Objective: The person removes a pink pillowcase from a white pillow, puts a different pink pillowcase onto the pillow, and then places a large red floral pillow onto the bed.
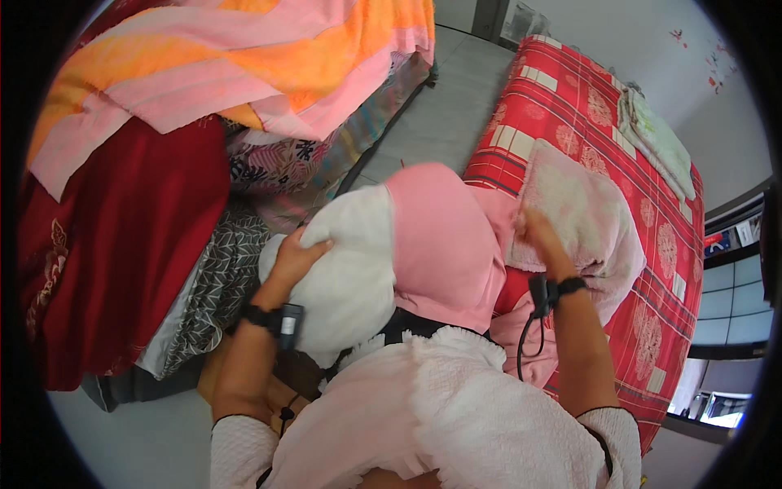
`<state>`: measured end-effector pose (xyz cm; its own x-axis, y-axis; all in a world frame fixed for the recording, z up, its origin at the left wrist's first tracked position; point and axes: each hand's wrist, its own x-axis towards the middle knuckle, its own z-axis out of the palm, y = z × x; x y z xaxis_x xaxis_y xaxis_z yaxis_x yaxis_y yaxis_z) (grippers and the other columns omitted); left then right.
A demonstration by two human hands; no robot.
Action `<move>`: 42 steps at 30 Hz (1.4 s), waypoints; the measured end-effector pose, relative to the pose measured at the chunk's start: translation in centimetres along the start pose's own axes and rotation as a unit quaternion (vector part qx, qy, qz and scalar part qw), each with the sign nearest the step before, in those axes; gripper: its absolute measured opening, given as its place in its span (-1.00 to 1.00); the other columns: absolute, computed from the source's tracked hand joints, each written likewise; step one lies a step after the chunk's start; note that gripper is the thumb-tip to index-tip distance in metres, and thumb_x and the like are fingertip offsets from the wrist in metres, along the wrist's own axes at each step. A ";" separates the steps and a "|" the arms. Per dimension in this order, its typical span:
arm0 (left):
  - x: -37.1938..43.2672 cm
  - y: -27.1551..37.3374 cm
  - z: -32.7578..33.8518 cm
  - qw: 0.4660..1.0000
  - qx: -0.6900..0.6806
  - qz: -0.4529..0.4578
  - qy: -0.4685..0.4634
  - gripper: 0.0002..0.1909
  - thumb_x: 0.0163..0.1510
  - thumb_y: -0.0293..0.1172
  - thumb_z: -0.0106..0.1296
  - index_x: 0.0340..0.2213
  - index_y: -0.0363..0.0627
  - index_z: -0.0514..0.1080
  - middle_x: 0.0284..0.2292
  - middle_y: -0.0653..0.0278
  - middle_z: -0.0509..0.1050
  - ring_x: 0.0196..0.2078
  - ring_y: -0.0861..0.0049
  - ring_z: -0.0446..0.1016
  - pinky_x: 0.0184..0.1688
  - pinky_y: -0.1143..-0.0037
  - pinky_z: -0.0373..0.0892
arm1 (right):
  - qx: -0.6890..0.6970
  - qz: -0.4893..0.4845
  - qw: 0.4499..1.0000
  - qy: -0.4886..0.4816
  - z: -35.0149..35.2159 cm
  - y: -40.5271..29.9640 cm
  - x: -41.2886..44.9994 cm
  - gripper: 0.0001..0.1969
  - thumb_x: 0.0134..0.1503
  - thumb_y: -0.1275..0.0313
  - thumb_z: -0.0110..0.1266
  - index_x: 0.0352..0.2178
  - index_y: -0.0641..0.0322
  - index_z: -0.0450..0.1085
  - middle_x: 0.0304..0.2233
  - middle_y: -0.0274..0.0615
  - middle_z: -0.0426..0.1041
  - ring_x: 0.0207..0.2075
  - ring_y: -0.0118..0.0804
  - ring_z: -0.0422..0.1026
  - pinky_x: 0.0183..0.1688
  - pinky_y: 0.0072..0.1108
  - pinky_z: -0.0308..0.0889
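A plump white pillow (351, 269), partly covered by a pink pillowcase (441, 244), lies across my lap. My left hand (300, 257) grips the white end of the pillow, thumb on top and fingers out of sight at its far edge. On the other side, my right hand (537, 232) is closed on the pink cloth near the pillowcase's right end; it is slightly blurred. Beside and under that hand, a pale pink and greenish fleecy cloth (574, 211) lies on the red patterned bedding. More pink fabric (528, 342) hangs below my right wrist.
To the right stretches a bed with a red checked cover (647, 293), a folded light green cloth (657, 137) near its far edge. At the left are an orange and pink striped blanket (244, 73), dark red fabric (128, 244) and grey patterned cloth (226, 287). Grey tiled floor (427, 122) lies between.
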<state>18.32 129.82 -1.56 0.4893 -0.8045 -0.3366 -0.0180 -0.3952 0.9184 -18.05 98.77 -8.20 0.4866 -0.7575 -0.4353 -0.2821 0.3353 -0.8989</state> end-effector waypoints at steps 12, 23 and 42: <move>-2.0 3.7 6.1 0.794 0.593 0.125 0.054 0.06 -0.41 0.24 0.11 0.01 -0.29 0.08 0.01 -0.04 0.14 0.08 0.10 0.06 0.08 0.20 -0.05 | 0.073 0.178 0.963 -0.186 7.0 4.6 -6.1 -0.38 -0.04 -0.04 -0.02 -0.08 0.21 0.18 -0.25 -0.27 0.32 -0.24 -0.36 0.30 -0.19 -0.52 0.25; 2.5 -1.2 2.4 0.834 0.542 0.055 0.085 -0.22 -0.33 -0.29 0.17 -0.01 -0.05 0.13 -0.19 0.03 0.33 -0.15 0.13 0.31 -0.19 0.29 0.26 | 0.060 0.079 0.989 -0.109 11.6 1.9 -3.1 -0.53 -0.16 0.33 0.23 -0.24 0.44 0.31 -0.40 -0.16 0.41 -0.42 -0.33 0.40 -0.41 -0.53 0.32; -12.8 21.0 0.3 0.757 0.427 0.482 0.113 -0.62 -0.43 -0.41 0.16 -0.48 -0.23 0.28 -0.61 0.18 0.27 -0.58 0.30 0.20 -0.55 0.44 0.10 | -0.220 -0.497 0.709 0.449 -0.7 -26.0 -4.2 -0.76 -0.03 0.41 -0.14 -0.32 0.21 0.38 -0.37 -0.02 0.43 -0.31 -0.12 0.41 -0.24 -0.51 0.27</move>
<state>11.43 131.70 21.92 0.0251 -0.8434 0.5367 -0.9713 0.1065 0.2127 -13.36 92.84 17.06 -0.0417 -0.6139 0.7883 -0.4959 -0.6722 -0.5497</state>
